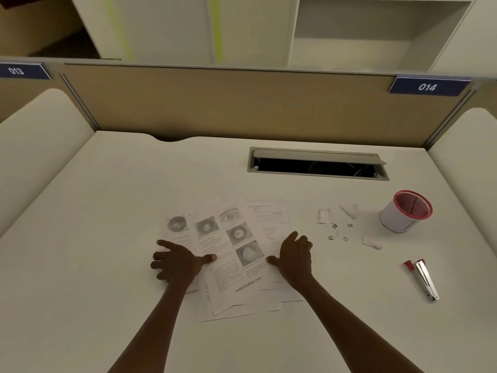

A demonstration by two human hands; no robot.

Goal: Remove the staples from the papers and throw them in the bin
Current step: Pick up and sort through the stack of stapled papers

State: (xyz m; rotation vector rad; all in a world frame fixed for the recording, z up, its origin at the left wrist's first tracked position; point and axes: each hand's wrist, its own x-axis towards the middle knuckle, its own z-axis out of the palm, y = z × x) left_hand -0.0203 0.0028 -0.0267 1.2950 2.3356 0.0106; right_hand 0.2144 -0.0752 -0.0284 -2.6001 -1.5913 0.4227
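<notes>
- On the near part of the white desk, both forearms reach in from the bottom edge, and the two hands lie flat on a loose spread of papers.
- The left hand has its fingers splayed and released, holding nothing; its thumb rests on the top sheet.
- The right hand is likewise unclenched, palm down on the right side of the sheets, fingers relaxed.
- The sheets overlap and fan out at different angles; the top one is printed with grey pictures of eyes.
- To the right, well apart from the sheets, lies a metal staple remover with a red end.
- Farther back on the right, small pulled staples are scattered on the desk among a few paper scraps.
- Just beyond them stands a small white bin with a red rim.
- Behind that is an open cable slot in the desk.
- At the far edge rises a tan divider with a blue label reading 014.
</notes>
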